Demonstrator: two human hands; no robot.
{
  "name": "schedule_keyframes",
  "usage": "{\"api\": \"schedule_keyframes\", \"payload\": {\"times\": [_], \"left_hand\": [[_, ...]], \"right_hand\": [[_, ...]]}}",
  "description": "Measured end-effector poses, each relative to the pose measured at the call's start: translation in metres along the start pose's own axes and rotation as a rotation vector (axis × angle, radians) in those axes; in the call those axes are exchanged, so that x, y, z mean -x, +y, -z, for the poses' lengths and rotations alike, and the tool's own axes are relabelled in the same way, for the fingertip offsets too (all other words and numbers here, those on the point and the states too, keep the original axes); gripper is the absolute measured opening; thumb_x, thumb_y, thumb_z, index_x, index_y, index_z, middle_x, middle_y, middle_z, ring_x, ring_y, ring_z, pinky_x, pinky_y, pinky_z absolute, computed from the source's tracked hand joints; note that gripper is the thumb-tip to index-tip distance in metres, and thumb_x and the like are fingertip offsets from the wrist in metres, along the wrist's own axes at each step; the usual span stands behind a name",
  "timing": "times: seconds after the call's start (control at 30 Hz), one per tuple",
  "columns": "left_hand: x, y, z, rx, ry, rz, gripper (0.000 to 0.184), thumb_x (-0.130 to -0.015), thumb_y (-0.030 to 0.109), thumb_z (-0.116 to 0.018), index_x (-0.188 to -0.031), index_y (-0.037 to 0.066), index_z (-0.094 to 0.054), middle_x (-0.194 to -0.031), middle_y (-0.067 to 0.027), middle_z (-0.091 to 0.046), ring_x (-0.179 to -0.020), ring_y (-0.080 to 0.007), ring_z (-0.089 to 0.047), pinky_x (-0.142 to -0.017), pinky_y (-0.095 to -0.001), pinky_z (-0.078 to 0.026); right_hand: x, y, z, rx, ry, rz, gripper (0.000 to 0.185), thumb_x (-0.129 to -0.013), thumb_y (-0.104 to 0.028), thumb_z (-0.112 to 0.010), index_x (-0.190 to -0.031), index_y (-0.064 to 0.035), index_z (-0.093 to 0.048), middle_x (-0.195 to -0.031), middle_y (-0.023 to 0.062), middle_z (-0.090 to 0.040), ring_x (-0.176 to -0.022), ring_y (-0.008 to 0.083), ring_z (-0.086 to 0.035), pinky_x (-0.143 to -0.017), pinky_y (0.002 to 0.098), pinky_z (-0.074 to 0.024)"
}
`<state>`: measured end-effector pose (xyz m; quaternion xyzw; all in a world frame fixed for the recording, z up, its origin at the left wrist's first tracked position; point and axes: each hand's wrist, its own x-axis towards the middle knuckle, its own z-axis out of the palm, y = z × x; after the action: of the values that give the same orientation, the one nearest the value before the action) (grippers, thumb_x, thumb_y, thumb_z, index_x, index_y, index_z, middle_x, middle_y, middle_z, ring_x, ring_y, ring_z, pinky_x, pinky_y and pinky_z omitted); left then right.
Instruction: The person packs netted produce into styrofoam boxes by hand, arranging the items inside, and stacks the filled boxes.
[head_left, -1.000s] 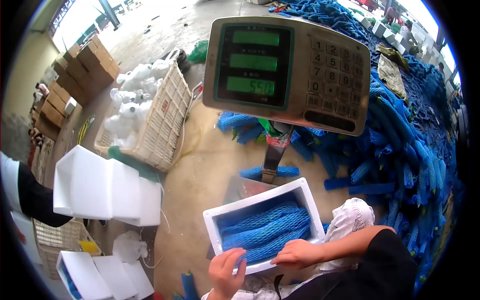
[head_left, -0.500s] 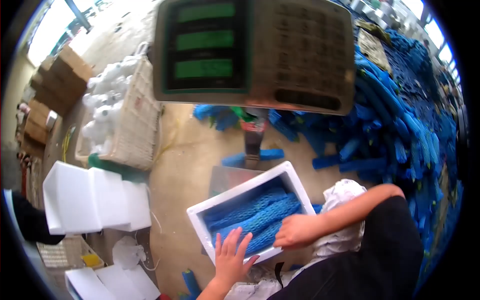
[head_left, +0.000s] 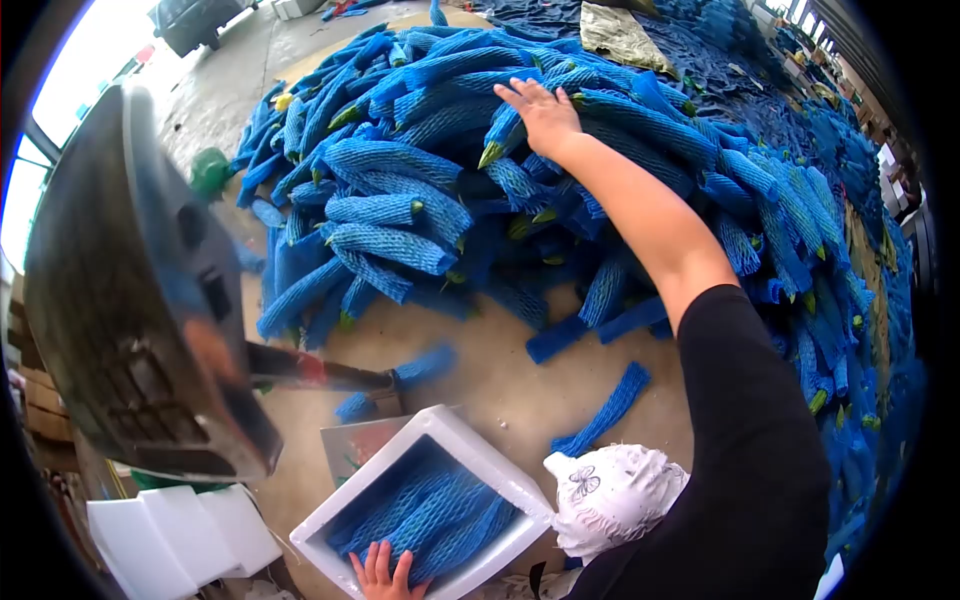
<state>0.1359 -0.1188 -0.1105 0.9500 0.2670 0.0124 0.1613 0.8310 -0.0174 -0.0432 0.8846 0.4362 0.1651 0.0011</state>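
A white foam box sits tilted in view on a scale's metal plate. Inside it lie several long pieces in blue foam netting. My left hand rests at the box's near edge, fingers spread over the netted pieces. Stretched far forward, my right hand is over the big pile of blue-netted long green vegetables, fingers extended and nothing held. Green pointed tips poke out of many nets. Whether that hand touches the pile I cannot tell.
The scale's display head stands large at left on its post. White foam lids or boxes lie lower left. A single blue net piece is on the floor, right of the box. My white patterned-clothed knee is beside the box.
My right hand has left the box and reached forward to the pile. The left hand stays at the box. The view has turned right and up, so the scale head appears at left.
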Motion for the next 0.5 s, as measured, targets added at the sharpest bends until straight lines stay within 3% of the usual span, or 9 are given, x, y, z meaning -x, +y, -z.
{"api": "schedule_keyframes", "payload": {"times": [0.03, 0.1, 0.13, 0.23, 0.3, 0.33, 0.43, 0.47, 0.5], "left_hand": [[-0.001, -0.001, 0.002, -0.009, -0.005, -0.006, 0.073, -0.062, 0.020, -0.074, -0.131, 0.015, -0.049, -0.144, -0.0167, -0.039, -0.133, -0.0377, -0.036, -0.108, -0.0619, -0.023], [-0.001, 0.003, 0.005, -0.021, -0.017, 0.009, 0.074, -0.061, 0.020, -0.074, -0.130, 0.014, -0.049, -0.142, -0.0176, -0.040, -0.132, -0.0389, -0.036, -0.108, -0.0632, -0.023], [0.000, 0.003, 0.004, -0.030, -0.016, 0.006, 0.074, -0.061, 0.021, -0.075, -0.130, 0.013, -0.049, -0.142, -0.0176, -0.040, -0.132, -0.0395, -0.036, -0.107, -0.0639, -0.023], [0.000, -0.002, 0.001, -0.054, -0.026, -0.021, 0.075, -0.061, 0.022, -0.076, -0.130, 0.012, -0.048, -0.142, -0.0196, -0.039, -0.131, -0.0410, -0.036, -0.107, -0.0653, -0.024], [0.004, -0.005, 0.002, -0.086, -0.073, -0.022, 0.077, -0.062, 0.024, -0.077, -0.130, 0.010, -0.045, -0.142, -0.0236, -0.037, -0.131, -0.0438, -0.034, -0.106, -0.0661, -0.024], [0.007, -0.006, 0.001, -0.092, -0.082, -0.021, 0.077, -0.063, 0.025, -0.077, -0.131, 0.010, -0.044, -0.142, -0.0237, -0.037, -0.131, -0.0444, -0.034, -0.106, -0.0661, -0.024], [0.009, -0.010, -0.003, -0.106, -0.087, -0.024, 0.077, -0.065, 0.027, -0.075, -0.132, 0.009, -0.043, -0.142, -0.0240, -0.036, -0.131, -0.0452, -0.034, -0.106, -0.0662, -0.024], [0.010, -0.008, -0.003, -0.116, -0.090, -0.008, 0.077, -0.066, 0.028, -0.074, -0.133, 0.009, -0.043, -0.142, -0.0244, -0.036, -0.131, -0.0455, -0.034, -0.106, -0.0663, -0.024], [0.011, -0.008, -0.002, -0.117, -0.096, -0.008, 0.077, -0.066, 0.028, -0.074, -0.133, 0.009, -0.043, -0.142, -0.0244, -0.036, -0.131, -0.0455, -0.034, -0.106, -0.0663, -0.024]], "right_hand": [[-0.007, -0.001, -0.016, -0.049, -0.120, -0.017, 0.061, -0.090, -0.004, -0.046, -0.145, -0.0266, -0.032, -0.153, 0.0044, -0.029, -0.142, 0.0260, -0.026, -0.113, 0.0514, -0.0236], [0.005, -0.003, -0.046, -0.138, 0.089, 0.027, 0.062, -0.088, -0.002, -0.045, -0.144, -0.0262, -0.034, -0.153, 0.0045, -0.029, -0.142, 0.0271, -0.026, -0.113, 0.0513, -0.0233], [0.009, 0.011, -0.047, -0.477, 0.217, 0.171, 0.065, -0.084, -0.001, -0.048, -0.143, -0.0258, -0.038, -0.152, 0.0045, -0.031, -0.141, 0.0275, -0.027, -0.113, 0.0522, -0.0235], [0.026, 0.087, -0.027, -0.079, 0.601, -0.047, 0.070, -0.073, -0.008, -0.054, -0.140, -0.0228, -0.039, -0.142, 0.0046, -0.044, -0.133, 0.0270, -0.039, -0.110, 0.0517, -0.0275], [0.043, 0.158, -0.044, 0.065, 0.225, -0.348, 0.065, -0.083, -0.035, -0.061, -0.141, -0.0208, -0.038, -0.147, 0.0064, -0.038, -0.136, 0.0269, -0.035, -0.111, 0.0531, -0.0250], [0.058, 0.194, -0.067, 0.032, 0.085, -0.334, 0.065, -0.086, -0.041, -0.060, -0.143, -0.0205, -0.036, -0.150, 0.0069, -0.033, -0.137, 0.0281, -0.033, -0.112, 0.0494, -0.0234], [0.091, 0.184, -0.047, -0.116, 0.459, -0.014, 0.054, -0.086, -0.025, -0.063, -0.136, -0.0171, -0.043, -0.137, 0.0070, -0.045, -0.128, 0.0279, -0.042, -0.105, 0.0428, -0.0363], [0.098, 0.175, -0.047, -0.149, 0.406, 0.056, 0.051, -0.083, -0.021, -0.066, -0.130, -0.0151, -0.047, -0.126, 0.0070, -0.051, -0.120, 0.0296, -0.049, -0.098, 0.0428, -0.0430], [0.108, 0.170, -0.065, -0.161, 0.221, -0.123, 0.055, -0.079, -0.023, -0.070, -0.129, -0.0137, -0.048, -0.123, 0.0090, -0.053, -0.113, 0.0331, -0.054, -0.095, 0.0442, -0.0449]]}}
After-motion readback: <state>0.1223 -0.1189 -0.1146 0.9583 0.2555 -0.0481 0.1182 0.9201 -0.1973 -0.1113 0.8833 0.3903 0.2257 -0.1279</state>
